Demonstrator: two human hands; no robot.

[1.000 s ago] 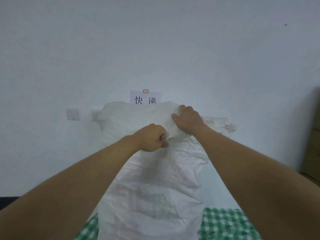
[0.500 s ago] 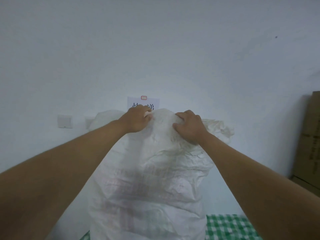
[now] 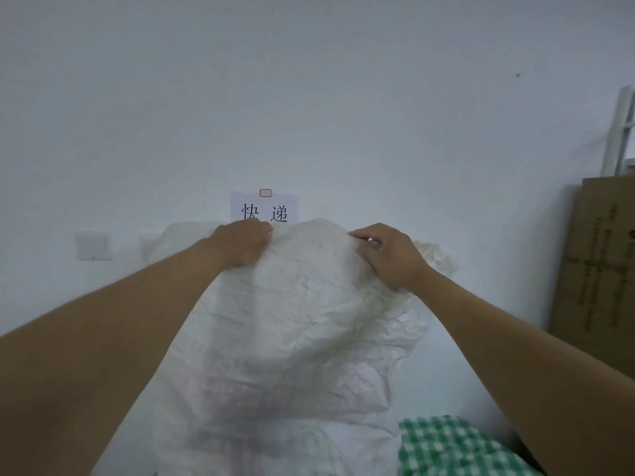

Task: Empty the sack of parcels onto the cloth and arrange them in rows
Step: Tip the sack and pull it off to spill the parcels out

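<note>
Head view: your left hand (image 3: 242,245) and right hand (image 3: 388,257) are both gripping the white sack (image 3: 292,338), fingers curled. Green checked cloth (image 3: 453,448) is lying beneath.

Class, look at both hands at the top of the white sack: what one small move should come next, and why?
Probably tip the sack toward the green checked cloth. The left hand and right hand both grip its crumpled upper end, the sack stands upright and bulging, and no parcels are visible on the cloth. Whether the mouth is at this end cannot be told.
</note>
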